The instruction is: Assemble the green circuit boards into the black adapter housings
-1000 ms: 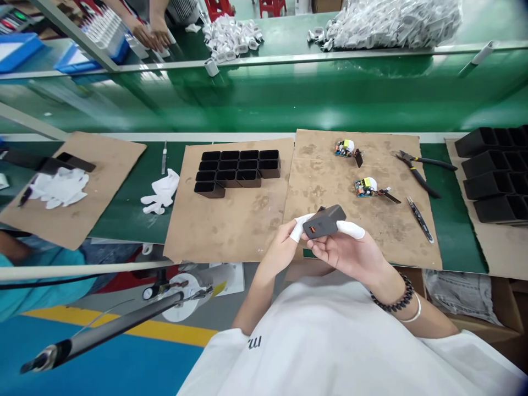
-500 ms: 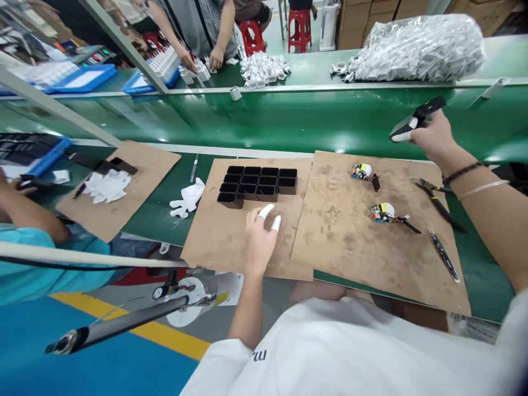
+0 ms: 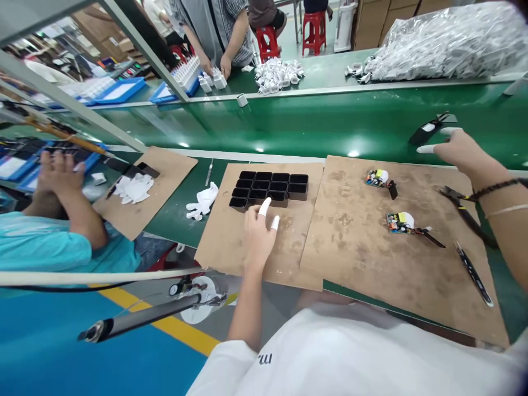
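My left hand (image 3: pixel 259 234) is over the left cardboard sheet (image 3: pixel 223 242), thumb and index finger apart in white finger covers, nothing held. Just beyond its fingertips stand rows of open black boxes (image 3: pixel 280 187). Out over the green belt, my right hand (image 3: pixel 457 148) has its white-covered thumb and index finger spread. A black case (image 3: pixel 427 131) with a white patch is beside those fingertips, over the belt; whether they touch is hard to tell. Two small circuit boards, one farther back (image 3: pixel 377 177) and one nearer (image 3: pixel 400 222), lie on the right cardboard sheet (image 3: pixel 342 242).
Pliers (image 3: pixel 464 209) and tweezers (image 3: pixel 474 275) lie at the right. A white glove (image 3: pixel 202 202) rests left of the boxes. One person in turquoise sits at the left; another works across the green belt (image 3: pixel 305 126). A metal arm (image 3: pixel 144 318) juts out at lower left.
The view has shifted, so most things sit farther right. My right hand's fingers have opened from around the black case. My left hand is nearer the boxes. The turquoise-clad person's hands have come together.
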`<state>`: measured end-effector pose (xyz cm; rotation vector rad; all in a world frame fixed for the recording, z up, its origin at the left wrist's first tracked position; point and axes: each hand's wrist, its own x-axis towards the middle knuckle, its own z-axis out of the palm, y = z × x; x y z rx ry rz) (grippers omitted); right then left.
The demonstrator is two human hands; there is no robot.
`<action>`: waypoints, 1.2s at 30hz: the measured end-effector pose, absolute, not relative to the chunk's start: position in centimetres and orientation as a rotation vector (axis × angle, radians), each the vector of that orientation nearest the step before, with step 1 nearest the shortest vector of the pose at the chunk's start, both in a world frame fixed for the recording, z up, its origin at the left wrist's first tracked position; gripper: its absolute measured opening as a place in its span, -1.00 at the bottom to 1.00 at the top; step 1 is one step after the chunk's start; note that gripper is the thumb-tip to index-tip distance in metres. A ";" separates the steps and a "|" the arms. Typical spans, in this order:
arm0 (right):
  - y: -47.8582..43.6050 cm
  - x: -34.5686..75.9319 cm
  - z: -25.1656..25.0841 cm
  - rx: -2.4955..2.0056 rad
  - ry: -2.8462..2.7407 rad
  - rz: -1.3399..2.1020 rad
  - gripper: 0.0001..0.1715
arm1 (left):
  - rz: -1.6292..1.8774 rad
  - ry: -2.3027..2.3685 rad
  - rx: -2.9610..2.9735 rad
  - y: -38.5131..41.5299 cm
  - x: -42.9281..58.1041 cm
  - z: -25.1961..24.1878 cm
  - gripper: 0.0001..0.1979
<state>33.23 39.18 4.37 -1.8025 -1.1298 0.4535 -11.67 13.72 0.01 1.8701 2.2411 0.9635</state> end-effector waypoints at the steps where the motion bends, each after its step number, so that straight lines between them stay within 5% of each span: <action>1: 37.1 33.2 4.8 -1.885 -1.264 0.532 -0.65 | 0.887 2.253 1.941 14.4 -12.0 0.2 -0.57; 6: 25.0 33.1 5.6 -1.770 -1.447 0.676 -0.21 | 0.824 2.222 2.188 16.1 -12.0 1.5 -0.85; 12: 17.2 32.5 5.6 -1.627 -2.089 0.682 -0.30 | 1.099 1.691 2.326 12.6 -5.3 1.4 -0.82; 18: 19.1 30.2 3.8 -1.544 -2.582 0.482 -0.22 | 1.113 1.778 2.283 9.9 1.3 -2.0 -0.93; 26: 18.3 27.4 3.8 -1.409 -2.706 0.400 -0.82 | 1.108 1.594 2.139 8.6 0.7 -2.3 -0.71; 32: 12.0 30.8 3.8 -1.503 -2.380 0.366 -0.77 | 1.084 1.487 1.887 8.6 0.3 -2.8 -0.36; 36: 10.6 30.4 3.8 -1.972 -2.098 0.321 -0.43 | 1.013 1.454 1.659 8.9 0.3 -2.7 -0.08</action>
